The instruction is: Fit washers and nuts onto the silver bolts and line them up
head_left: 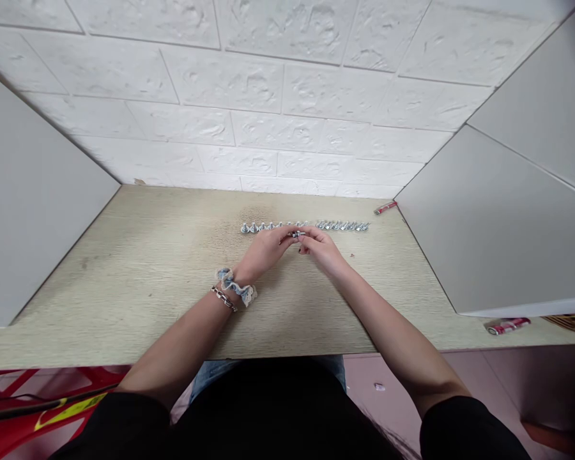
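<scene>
A small metal bolt (296,234) is pinched between my two hands, just in front of a row of metal bolts. My left hand (267,250), with a scrunchie (237,286) and a chain bracelet (223,298) at its wrist, holds the bolt's left end. Closed on the right end are the fingertips of my right hand (323,249). Behind the hands, bolts with washers (253,227) stand upright on the left part of the row. Closely packed bolts (342,225) make up the right part. My fingers hide some of the middle.
The pale wooden table (167,255) meets a white brick wall (259,83) at the back. Grey panels stand on the left (38,211) and right (498,211). One red battery (386,207) lies at the back right, another (508,326) near the front right edge.
</scene>
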